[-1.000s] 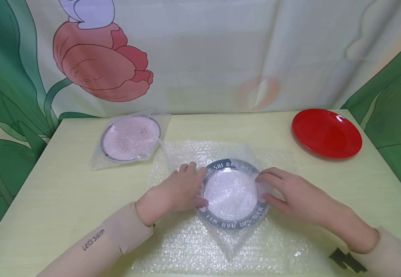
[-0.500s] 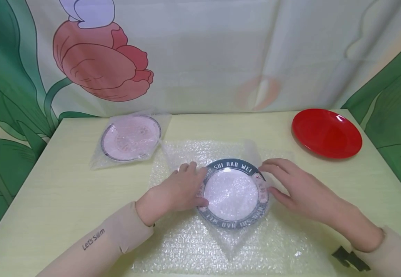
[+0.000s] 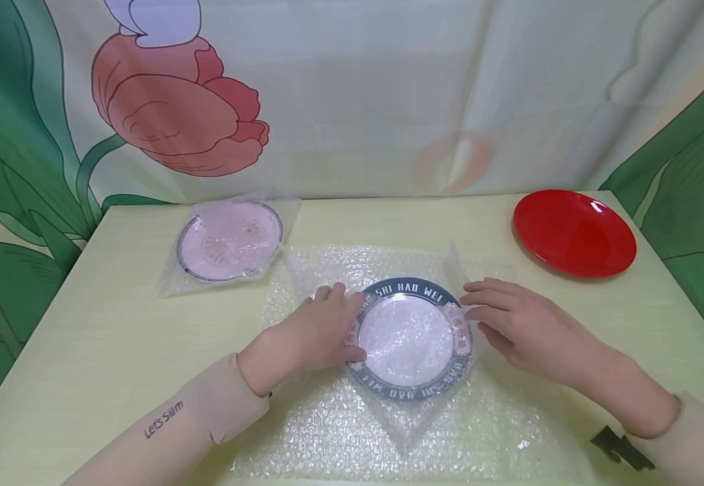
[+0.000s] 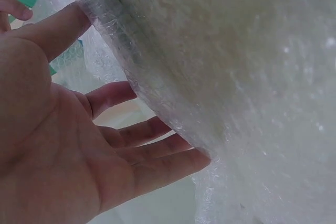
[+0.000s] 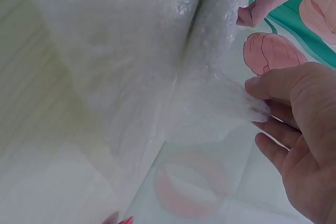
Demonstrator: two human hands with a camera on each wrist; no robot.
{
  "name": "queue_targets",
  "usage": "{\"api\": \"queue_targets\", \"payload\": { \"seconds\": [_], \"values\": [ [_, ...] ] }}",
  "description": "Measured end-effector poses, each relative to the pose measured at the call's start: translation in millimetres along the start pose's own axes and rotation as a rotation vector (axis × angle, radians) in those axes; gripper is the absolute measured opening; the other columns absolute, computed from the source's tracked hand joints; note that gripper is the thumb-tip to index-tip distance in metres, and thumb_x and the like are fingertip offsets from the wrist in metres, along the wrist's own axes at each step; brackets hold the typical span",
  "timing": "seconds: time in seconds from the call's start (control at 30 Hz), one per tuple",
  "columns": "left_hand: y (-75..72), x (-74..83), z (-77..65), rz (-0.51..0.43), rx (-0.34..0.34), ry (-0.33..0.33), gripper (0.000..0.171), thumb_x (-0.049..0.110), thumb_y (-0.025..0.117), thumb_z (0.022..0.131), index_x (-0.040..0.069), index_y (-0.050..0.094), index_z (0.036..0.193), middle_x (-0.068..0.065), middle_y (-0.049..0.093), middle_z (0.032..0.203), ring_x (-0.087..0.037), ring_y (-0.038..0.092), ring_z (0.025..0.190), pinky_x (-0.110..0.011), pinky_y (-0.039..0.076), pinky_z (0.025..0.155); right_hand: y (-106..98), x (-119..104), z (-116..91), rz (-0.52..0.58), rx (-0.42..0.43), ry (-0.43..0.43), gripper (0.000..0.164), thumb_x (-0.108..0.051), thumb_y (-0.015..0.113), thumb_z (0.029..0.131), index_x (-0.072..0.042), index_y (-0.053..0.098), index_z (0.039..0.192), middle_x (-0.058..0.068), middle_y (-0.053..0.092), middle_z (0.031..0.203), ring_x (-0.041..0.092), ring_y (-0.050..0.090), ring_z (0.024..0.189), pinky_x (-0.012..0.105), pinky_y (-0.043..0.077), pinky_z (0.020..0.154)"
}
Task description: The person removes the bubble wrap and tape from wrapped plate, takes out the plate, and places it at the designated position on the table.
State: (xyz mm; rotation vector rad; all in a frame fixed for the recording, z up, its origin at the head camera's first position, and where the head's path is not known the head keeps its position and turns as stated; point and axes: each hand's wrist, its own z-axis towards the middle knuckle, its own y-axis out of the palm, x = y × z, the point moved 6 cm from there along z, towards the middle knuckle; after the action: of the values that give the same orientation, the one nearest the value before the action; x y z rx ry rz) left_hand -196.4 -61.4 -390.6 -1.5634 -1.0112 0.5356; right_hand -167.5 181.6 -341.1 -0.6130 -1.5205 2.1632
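A round white plate [image 3: 405, 341] with a dark lettered rim lies on a sheet of bubble wrap [image 3: 321, 425] in the middle of the table. Clear wrap lies over part of it. My left hand [image 3: 318, 331] rests at the plate's left rim; in the left wrist view its thumb and fairly straight fingers touch the wrapped edge, spread apart. To the right of the plate is my right hand [image 3: 528, 327]. In the right wrist view this hand [image 5: 302, 124] pinches a loose corner of bubble wrap [image 5: 231, 106] between thumb and fingers.
A pink plate [image 3: 230, 239] in clear wrapping lies at the table's back left. A bare red plate [image 3: 573, 233] sits at the back right. Behind the table [image 3: 115, 351] hangs a printed curtain [image 3: 358, 101] with flowers and leaves.
My right hand has moved right and slightly back with the wrap corner, and more of the plate's right rim shows uncovered. My left hand has stayed in place.
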Motion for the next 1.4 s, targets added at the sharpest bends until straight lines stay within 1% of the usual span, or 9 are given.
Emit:
{"api": "queue_targets", "payload": {
  "seconds": [0.1, 0.27, 0.43, 0.53, 0.77, 0.97, 1.2, 1.33, 1.4],
  "values": [
    [0.0, -0.2, 0.3, 0.004, 0.001, 0.003, 0.074, 0.051, 0.077, 0.089, 0.004, 0.047, 0.139, -0.018, 0.052, 0.118, -0.035, 0.053, 0.112, -0.053, 0.052, 0.095, -0.4, 2.9, -0.4, -0.038, -0.011, 0.003, 0.044, 0.001, 0.093, 0.068, -0.002, 0.076, 0.108, 0.014, 0.072, 0.114, 0.036, 0.065, 0.115, 0.056, 0.050, 0.101],
    [-0.2, -0.1, 0.7, 0.013, 0.003, 0.008, 0.072, 0.051, 0.077, 0.089, 0.004, 0.048, 0.136, -0.015, 0.051, 0.112, -0.031, 0.052, 0.105, -0.049, 0.054, 0.089, 0.3, 9.8, -1.8, -0.074, -0.046, 0.052, 0.042, -0.003, 0.094, 0.068, -0.002, 0.076, 0.107, 0.012, 0.072, 0.105, 0.032, 0.067, 0.103, 0.056, 0.048, 0.103],
    [0.0, 0.2, 0.6, 0.018, 0.005, 0.010, 0.072, 0.051, 0.077, 0.089, 0.004, 0.048, 0.135, -0.015, 0.051, 0.112, -0.031, 0.053, 0.105, -0.049, 0.054, 0.090, 4.4, 16.3, -5.9, -0.080, -0.131, 0.153, 0.040, -0.009, 0.091, 0.075, -0.005, 0.076, 0.111, 0.011, 0.072, 0.102, 0.029, 0.069, 0.095, 0.047, 0.059, 0.087],
    [0.1, 0.3, 0.1, 0.013, 0.005, 0.010, 0.073, 0.051, 0.077, 0.089, 0.004, 0.048, 0.136, -0.016, 0.052, 0.114, -0.033, 0.053, 0.107, -0.050, 0.053, 0.091, 7.4, 20.2, -8.5, -0.067, -0.177, 0.214, 0.038, -0.012, 0.089, 0.079, -0.006, 0.076, 0.114, 0.012, 0.072, 0.105, 0.030, 0.069, 0.096, 0.044, 0.061, 0.079],
    [-0.5, 0.3, -0.8, 0.007, 0.004, 0.009, 0.072, 0.051, 0.077, 0.089, 0.004, 0.048, 0.136, -0.016, 0.051, 0.114, -0.033, 0.052, 0.108, -0.050, 0.053, 0.092, 18.3, 28.1, -11.5, -0.007, -0.247, 0.297, 0.032, -0.027, 0.083, 0.088, -0.009, 0.076, 0.114, 0.013, 0.067, 0.116, 0.032, 0.064, 0.107, 0.045, 0.060, 0.083],
    [-1.4, 0.4, -1.0, 0.007, 0.008, 0.014, 0.072, 0.051, 0.077, 0.089, 0.004, 0.048, 0.136, -0.016, 0.052, 0.113, -0.033, 0.053, 0.108, -0.050, 0.053, 0.091, 24.5, 27.2, -5.8, 0.029, -0.260, 0.295, 0.029, -0.036, 0.079, 0.091, -0.010, 0.080, 0.105, 0.004, 0.063, 0.102, 0.021, 0.058, 0.094, 0.038, 0.056, 0.078],
    [-2.4, 0.2, -0.7, 0.013, 0.004, 0.002, 0.073, 0.052, 0.076, 0.089, 0.004, 0.048, 0.137, -0.018, 0.053, 0.117, -0.034, 0.054, 0.111, -0.049, 0.053, 0.093, 32.5, 20.9, 2.6, -0.030, -0.310, 0.296, 0.027, -0.040, 0.078, 0.091, -0.013, 0.077, 0.095, 0.001, 0.062, 0.089, 0.017, 0.057, 0.082, 0.033, 0.054, 0.069],
    [-2.6, -0.3, -0.6, 0.029, 0.008, -0.006, 0.073, 0.053, 0.077, 0.088, 0.005, 0.049, 0.135, -0.015, 0.053, 0.114, -0.031, 0.054, 0.106, -0.046, 0.055, 0.087, 34.8, 19.7, 5.1, -0.036, -0.328, 0.336, 0.032, -0.039, 0.079, 0.089, -0.009, 0.073, 0.099, 0.000, 0.060, 0.085, 0.017, 0.056, 0.078, 0.031, 0.052, 0.063],
    [-2.4, -0.8, -0.9, 0.040, 0.011, -0.014, 0.073, 0.055, 0.077, 0.088, 0.006, 0.049, 0.134, -0.014, 0.053, 0.112, -0.030, 0.053, 0.104, -0.045, 0.055, 0.084, 35.0, 18.7, 6.3, -0.040, -0.316, 0.351, 0.038, -0.038, 0.081, 0.088, -0.006, 0.071, 0.106, 0.003, 0.062, 0.089, 0.020, 0.059, 0.082, 0.033, 0.055, 0.065]
  ]
}}
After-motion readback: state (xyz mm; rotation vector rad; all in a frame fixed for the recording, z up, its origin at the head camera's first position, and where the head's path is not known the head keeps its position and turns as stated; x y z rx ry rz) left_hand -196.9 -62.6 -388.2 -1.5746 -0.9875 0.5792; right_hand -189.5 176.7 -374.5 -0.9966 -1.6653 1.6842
